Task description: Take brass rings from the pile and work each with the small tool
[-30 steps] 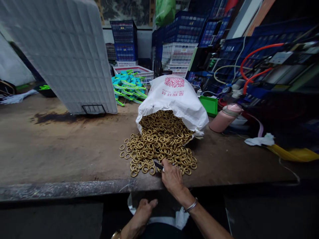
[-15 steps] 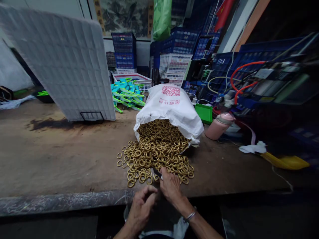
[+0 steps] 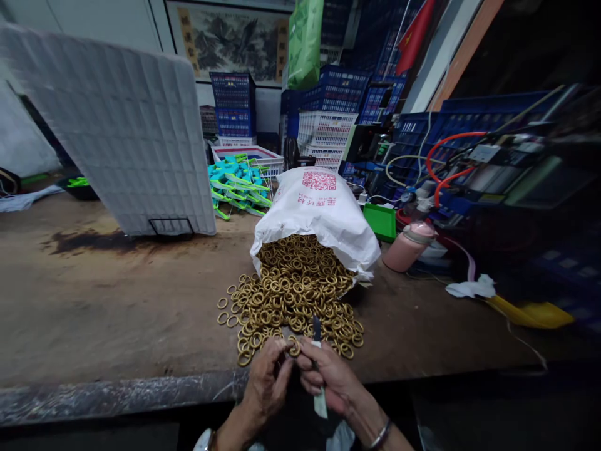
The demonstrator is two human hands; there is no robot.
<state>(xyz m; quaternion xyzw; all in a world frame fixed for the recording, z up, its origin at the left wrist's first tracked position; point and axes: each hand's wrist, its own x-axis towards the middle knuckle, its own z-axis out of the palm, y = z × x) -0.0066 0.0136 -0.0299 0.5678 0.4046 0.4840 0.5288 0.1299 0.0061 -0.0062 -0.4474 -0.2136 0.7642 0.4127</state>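
Observation:
My right hand (image 3: 331, 376) is closed around a small knife (image 3: 320, 404) with a pale handle; its dark blade points up and away from me. A gold-coloured ring (image 3: 294, 346) stands at the right hand's thumb and fingertips, between my two hands. My left hand (image 3: 267, 379) has its fingers curled, and its fingertips meet the ring's left side; whether anything else is inside them is hidden. Just beyond both hands lies a pile of gold-coloured rings (image 3: 282, 300), spilling from the open mouth of a white woven sack (image 3: 317, 210) with red print.
Left on the table (image 3: 117, 313) stands a tall pale padded panel (image 3: 141, 138) in a wire stand. Behind the sack lie green and blue plastic pieces (image 3: 239, 181). To the right are a pink bottle (image 3: 408, 247), a green tray (image 3: 380, 220) and a machine with orange hoses (image 3: 498, 156).
The right hand has turned, so the knife blade now points upward, and a ring shows at its fingertips. Both hands have come together around the ring. The view has tilted slightly up.

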